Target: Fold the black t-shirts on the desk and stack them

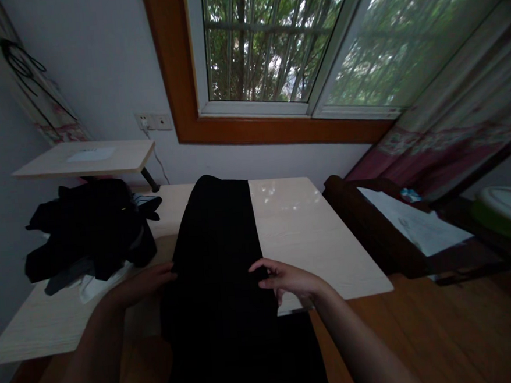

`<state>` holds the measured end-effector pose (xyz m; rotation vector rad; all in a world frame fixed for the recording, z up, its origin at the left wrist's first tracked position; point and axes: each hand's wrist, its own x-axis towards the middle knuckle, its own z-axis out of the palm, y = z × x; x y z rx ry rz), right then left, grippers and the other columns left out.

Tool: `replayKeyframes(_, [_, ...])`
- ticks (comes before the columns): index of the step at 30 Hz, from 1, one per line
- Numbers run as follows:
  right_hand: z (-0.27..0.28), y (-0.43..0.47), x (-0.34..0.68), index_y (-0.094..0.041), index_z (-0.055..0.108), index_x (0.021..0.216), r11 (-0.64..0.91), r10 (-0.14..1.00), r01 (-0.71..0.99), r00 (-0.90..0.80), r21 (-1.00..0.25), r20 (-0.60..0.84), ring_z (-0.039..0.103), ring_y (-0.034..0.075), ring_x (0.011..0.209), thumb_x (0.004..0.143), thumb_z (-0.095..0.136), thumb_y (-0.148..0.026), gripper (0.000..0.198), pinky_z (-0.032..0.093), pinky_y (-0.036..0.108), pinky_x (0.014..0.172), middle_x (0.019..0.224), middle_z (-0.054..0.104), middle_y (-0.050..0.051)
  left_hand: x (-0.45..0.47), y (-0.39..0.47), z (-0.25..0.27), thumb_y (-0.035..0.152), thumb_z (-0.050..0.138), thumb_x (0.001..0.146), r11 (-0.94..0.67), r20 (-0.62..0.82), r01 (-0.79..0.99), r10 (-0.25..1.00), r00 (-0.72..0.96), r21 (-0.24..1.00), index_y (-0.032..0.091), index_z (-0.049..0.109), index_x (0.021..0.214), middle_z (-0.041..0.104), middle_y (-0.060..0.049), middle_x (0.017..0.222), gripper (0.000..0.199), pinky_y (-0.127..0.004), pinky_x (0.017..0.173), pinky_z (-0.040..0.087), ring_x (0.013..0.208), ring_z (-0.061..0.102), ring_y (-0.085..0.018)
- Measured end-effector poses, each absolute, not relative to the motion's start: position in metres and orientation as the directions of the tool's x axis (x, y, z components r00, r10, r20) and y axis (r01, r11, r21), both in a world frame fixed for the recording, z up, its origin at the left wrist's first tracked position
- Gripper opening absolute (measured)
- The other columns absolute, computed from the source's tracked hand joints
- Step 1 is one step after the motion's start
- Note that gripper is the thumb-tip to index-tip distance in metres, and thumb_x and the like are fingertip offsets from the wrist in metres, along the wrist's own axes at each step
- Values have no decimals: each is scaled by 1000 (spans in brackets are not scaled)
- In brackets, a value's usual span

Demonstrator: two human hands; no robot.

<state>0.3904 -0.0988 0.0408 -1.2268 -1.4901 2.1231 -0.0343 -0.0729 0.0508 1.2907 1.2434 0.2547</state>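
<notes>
A long black garment (218, 246), its kind hard to make out in the dark, lies lengthwise over the table (311, 234) and hangs over the near edge toward me. At its left edge, my left hand (154, 278) touches the cloth with fingers stretched out. On the opposite edge is my right hand (290, 279), its fingers apart, the index fingertip resting on the black fabric and the lower fingers beside the edge. The garment's lower part merges with dark cloth close to my body.
A heap of dark clothes (96, 232) with some white cloth lies on the table's left, below a small raised shelf (117, 157) bearing a paper. Behind are a wall socket (153, 121) and a window (271, 44). Right of the table stands brown furniture (372, 230) with a white sheet (415, 221).
</notes>
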Motion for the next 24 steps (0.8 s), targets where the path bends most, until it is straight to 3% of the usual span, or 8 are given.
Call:
replayKeyframes(3, [38,-87,402,-30,46,143,-390,560,336,-652,-857,-510,61,10,52,89,68,-47,61,48,21,51,75,60,-4,-39,-64,51,66,67,75,323,-596,599,730,335,732,24,70,111,74,-5,94,56,-32,64,55,82,69,-25])
replayKeyframes(6, [32,-66,408,-26,40,149,-251,761,357,-501,-900,-411,64,13,56,94,58,-51,63,50,24,55,74,65,-1,-42,-43,45,71,63,74,251,-525,670,816,242,699,22,69,103,70,-3,80,57,-29,56,51,70,66,-23])
replayKeyframes(9, [22,-37,407,-23,51,142,11,961,482,-246,-876,-123,67,17,76,94,58,-43,52,54,33,74,91,70,4,-40,-13,36,67,57,81,86,-262,695,953,150,713,21,67,112,73,-8,99,57,-35,78,56,90,69,-26])
replayKeyframes(11, [15,-18,401,-24,58,136,150,987,644,-136,-750,81,66,22,98,93,60,-37,46,51,40,94,108,70,9,-34,7,29,61,51,87,-56,-66,730,988,138,681,20,64,124,71,-11,117,57,-41,98,50,108,66,-28])
replayKeyframes(14, [2,7,388,-25,60,138,243,960,789,-114,-564,255,56,28,124,95,57,-37,45,40,47,110,128,65,12,-20,35,15,53,45,93,-218,127,797,976,178,564,21,63,131,65,-11,135,53,-47,115,35,128,56,-28])
replayKeyframes(19, [-17,37,365,-25,57,144,257,936,850,-100,-460,338,45,29,139,100,52,-39,46,33,49,118,147,55,12,2,71,-2,45,36,99,-231,147,815,973,180,531,27,60,138,63,-4,141,49,-45,124,19,139,48,-23])
replayKeyframes(24, [-22,65,358,-19,66,134,222,930,861,-47,-457,364,49,27,136,102,47,-35,40,33,43,118,140,61,12,12,101,3,39,32,100,-212,113,808,977,180,550,25,62,137,63,-2,141,50,-42,125,16,140,48,-20])
